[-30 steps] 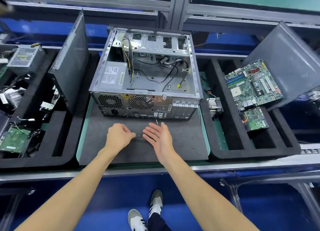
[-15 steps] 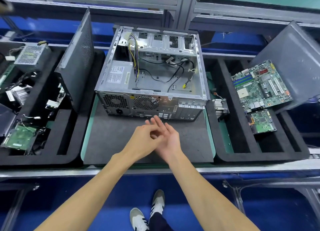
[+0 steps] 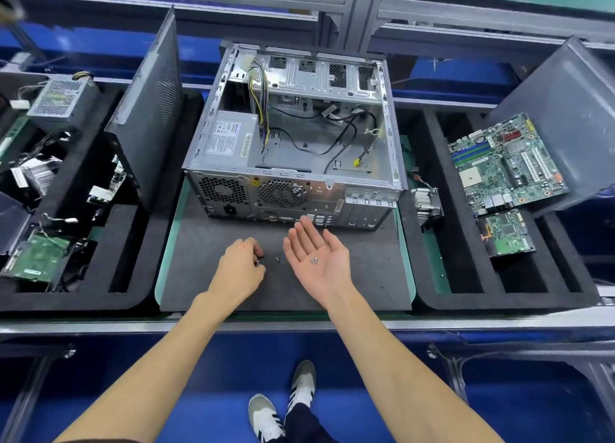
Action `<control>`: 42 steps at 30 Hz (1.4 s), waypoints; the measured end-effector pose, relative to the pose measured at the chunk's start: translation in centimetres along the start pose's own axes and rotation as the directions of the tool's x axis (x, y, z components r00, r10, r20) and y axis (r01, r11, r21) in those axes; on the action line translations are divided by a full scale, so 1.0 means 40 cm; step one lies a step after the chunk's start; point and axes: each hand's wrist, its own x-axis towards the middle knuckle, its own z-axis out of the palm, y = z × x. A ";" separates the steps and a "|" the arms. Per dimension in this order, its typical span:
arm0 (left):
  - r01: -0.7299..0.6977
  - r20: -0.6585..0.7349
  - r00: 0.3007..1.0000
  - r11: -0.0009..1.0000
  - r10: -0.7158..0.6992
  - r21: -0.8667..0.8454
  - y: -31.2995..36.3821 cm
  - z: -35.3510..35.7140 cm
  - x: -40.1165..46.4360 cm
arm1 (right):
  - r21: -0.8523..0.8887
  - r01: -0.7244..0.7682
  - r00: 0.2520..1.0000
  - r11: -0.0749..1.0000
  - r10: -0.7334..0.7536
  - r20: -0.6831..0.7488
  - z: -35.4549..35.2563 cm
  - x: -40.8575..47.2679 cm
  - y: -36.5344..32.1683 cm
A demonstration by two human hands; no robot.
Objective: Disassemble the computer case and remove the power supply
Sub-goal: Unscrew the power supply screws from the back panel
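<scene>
Workbench, metal-edged, carrying: dark foam mat, centre. On mat: open computer case, at far edge; loose screw, on the near side of case. Left of mat: black foam tray. Right of mat: second black foam tray.

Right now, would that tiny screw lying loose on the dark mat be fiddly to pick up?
Probably. The screw looks tiny beside the left hand, so it likely needs a fingertip pinch. Being round and metal, it may roll or slip away. The mat looks soft, which might slow it.
</scene>
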 end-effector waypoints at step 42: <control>-0.112 -0.012 0.992 0.820 0.127 -0.562 0.208 -0.069 -0.087 | -0.006 0.051 0.998 0.999 -0.051 -0.036 -0.020 -0.043 0.007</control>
